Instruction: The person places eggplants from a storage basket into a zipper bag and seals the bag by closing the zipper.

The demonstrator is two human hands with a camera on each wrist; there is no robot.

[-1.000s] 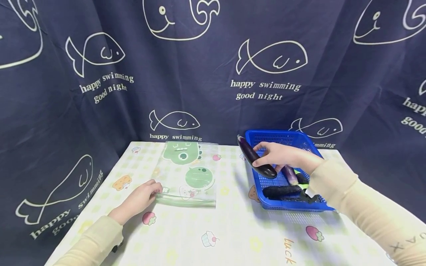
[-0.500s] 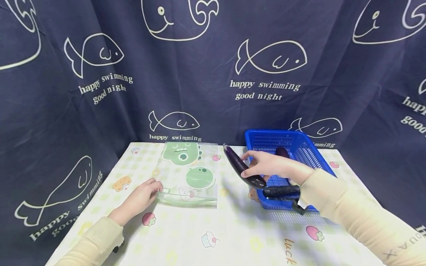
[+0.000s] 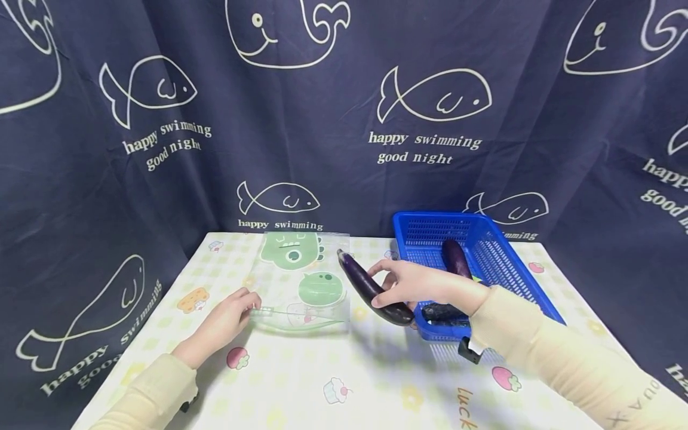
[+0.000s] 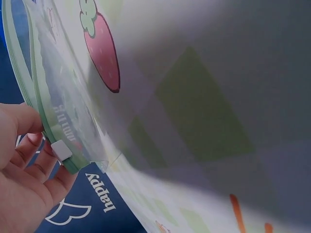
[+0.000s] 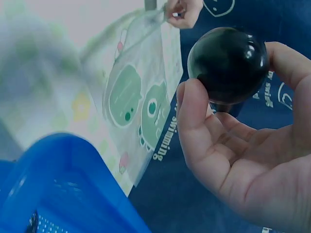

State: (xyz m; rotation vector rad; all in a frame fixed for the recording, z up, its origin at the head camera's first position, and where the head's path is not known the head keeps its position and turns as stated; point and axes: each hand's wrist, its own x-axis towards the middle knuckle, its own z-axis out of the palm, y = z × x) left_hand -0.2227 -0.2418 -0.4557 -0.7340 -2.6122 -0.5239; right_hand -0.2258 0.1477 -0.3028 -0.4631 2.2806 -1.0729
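Note:
My right hand (image 3: 405, 283) grips a long dark purple eggplant (image 3: 371, 289) between thumb and fingers, above the table left of the blue basket. The right wrist view looks onto the eggplant's rounded end (image 5: 228, 65). My left hand (image 3: 236, 310) pinches the green zip edge of a clear zip bag (image 3: 319, 313), printed with green dinosaurs, that lies on the table. In the left wrist view, a white slider (image 4: 61, 150) sits on the bag's zip beside the fingers, and the two zip strips part farther along.
The blue plastic basket (image 3: 516, 263) stands at the right. Inside are another eggplant (image 3: 455, 258) and a dark, rough-skinned vegetable (image 3: 441, 312), partly hidden by the right arm. A patterned cloth covers the table (image 3: 301, 382); a navy curtain (image 3: 344, 149) hangs behind.
The right hand has carried the eggplant left and toward the near side, from over the basket to beside the bag. The left hand keeps its hold at the bag's edge.

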